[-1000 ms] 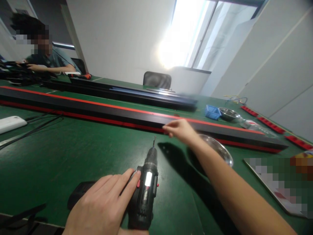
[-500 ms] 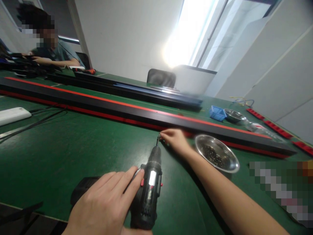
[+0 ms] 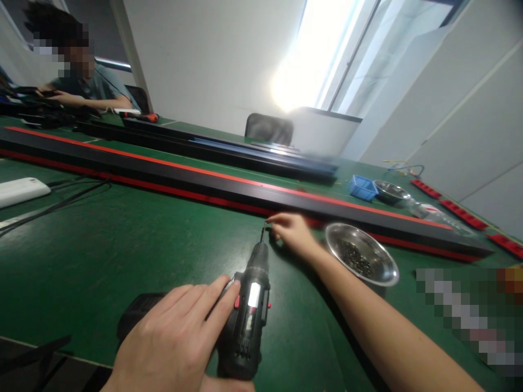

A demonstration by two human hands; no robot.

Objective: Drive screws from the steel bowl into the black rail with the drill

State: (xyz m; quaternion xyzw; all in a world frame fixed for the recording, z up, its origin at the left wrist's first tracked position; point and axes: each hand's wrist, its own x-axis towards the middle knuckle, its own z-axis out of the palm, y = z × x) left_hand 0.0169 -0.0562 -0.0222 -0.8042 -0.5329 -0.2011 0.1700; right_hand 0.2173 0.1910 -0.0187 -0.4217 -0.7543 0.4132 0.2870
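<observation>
My left hand is wrapped round the grip of a black cordless drill, which lies pointing forward, away from me. A thin metal bit sticks out of its chuck. At the bit's tip, the thumb and forefinger of my right hand are pinched together; whatever they hold there is too small to make out. Just behind my right hand runs a long black bar with red edges. Close to my right forearm stands a round metal bowl with many small dark pieces, like screws, in it.
On the green table lie a white device and dark cables at left. Further back are more long dark bars, a blue basket, a second metal bowl and red strips. A person sits at far left.
Almost nothing differs: the view has shifted very slightly. Both hands and the drill keep their places, with my right fingers still at the bit's tip.
</observation>
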